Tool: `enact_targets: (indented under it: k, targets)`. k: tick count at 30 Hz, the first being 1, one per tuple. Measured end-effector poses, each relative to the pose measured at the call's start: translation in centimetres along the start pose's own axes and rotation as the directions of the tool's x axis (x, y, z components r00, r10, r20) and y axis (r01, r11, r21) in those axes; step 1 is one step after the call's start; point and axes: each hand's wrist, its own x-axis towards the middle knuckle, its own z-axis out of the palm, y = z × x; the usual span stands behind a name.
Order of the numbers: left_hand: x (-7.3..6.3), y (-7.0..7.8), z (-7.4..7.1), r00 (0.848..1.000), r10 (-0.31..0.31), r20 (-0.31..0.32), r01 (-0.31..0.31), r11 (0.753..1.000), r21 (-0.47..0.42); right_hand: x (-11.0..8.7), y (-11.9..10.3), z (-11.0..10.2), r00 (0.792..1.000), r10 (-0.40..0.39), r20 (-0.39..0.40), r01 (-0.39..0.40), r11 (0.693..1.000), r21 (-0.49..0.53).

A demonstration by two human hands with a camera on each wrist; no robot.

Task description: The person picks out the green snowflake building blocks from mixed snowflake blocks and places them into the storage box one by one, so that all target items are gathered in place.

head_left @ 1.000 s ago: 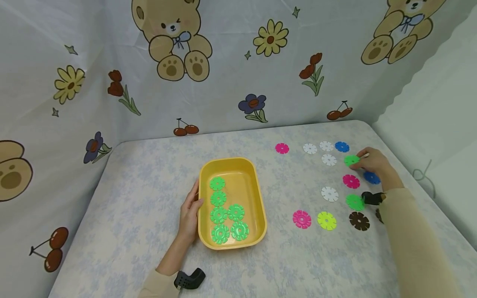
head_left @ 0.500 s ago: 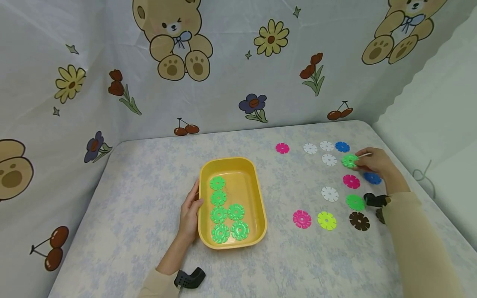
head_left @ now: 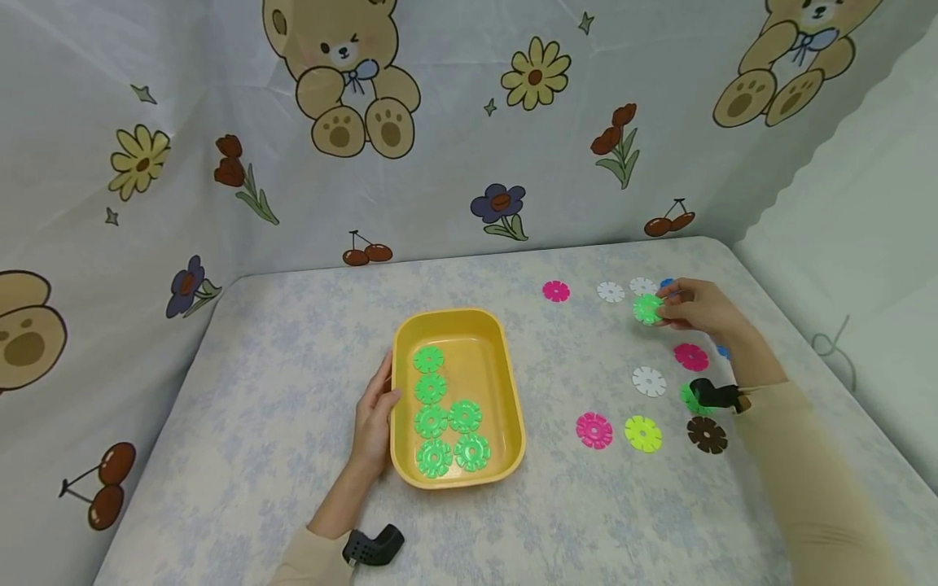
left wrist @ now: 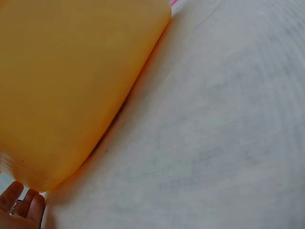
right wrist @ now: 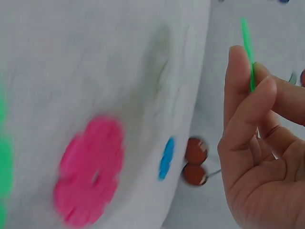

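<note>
My right hand (head_left: 702, 308) pinches a green notched plastic disc (head_left: 647, 309) between thumb and fingers, over the far right of the table. In the right wrist view that same disc (right wrist: 246, 40) shows edge-on, raised above the cloth. My left hand (head_left: 372, 427) grips the left side of a yellow plastic tray (head_left: 506, 391), thumb at the rim. Several green discs (head_left: 431, 422) lie inside the tray, mostly along its left half. The left wrist view shows the tray's outer wall (left wrist: 76, 95) with fingertips (left wrist: 35, 207) against its lower corner.
Loose discs lie right of the tray: pink (head_left: 593, 431), yellow (head_left: 642, 435), brown (head_left: 707, 435), white (head_left: 649, 382) and another pink (head_left: 691, 356). A green one (head_left: 689, 399) is partly hidden by the wrist camera. A printed curtain (head_left: 440, 203) hangs behind the table.
My right hand has lifted the green disc off the cloth and carried it left, now over the white discs. The left hand and tray stay where they were.
</note>
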Motion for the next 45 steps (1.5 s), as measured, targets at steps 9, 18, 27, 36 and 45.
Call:
enact_targets:
  k: [9, 18, 27, 36, 45]
  targets:
    - [0.1, 0.2, 0.1, 1.0, -0.008, -0.008, 0.008, 1.0, 0.011, -1.0, -7.0, 4.5, 0.982, -0.159, 0.103, 0.161, 0.987, -0.003]
    - [0.0, 0.2, 0.1, 1.0, -0.021, -0.019, 0.021, 1.0, 0.007, -1.6, -12.6, 9.5, 0.926, -0.308, 0.22, 0.304, 0.951, 0.054]
    - [0.1, 0.2, 0.0, 1.0, -0.002, -0.023, 0.003, 1.0, 0.011, -1.4, -16.6, 14.5, 0.841, -0.399, 0.366, 0.395, 0.914, 0.09]
    - [-0.1, 0.1, 0.1, 0.999, -0.003, -0.032, 0.003, 1.0, 0.028, -0.2, -18.7, 18.7, 0.788, -0.356, 0.503, 0.424, 0.905, -0.024]
    - [0.1, 0.1, 0.1, 1.0, 0.013, -0.024, -0.013, 1.0, 0.023, 0.8, -19.3, 21.4, 0.776, -0.267, 0.571, 0.411, 0.901, -0.137]
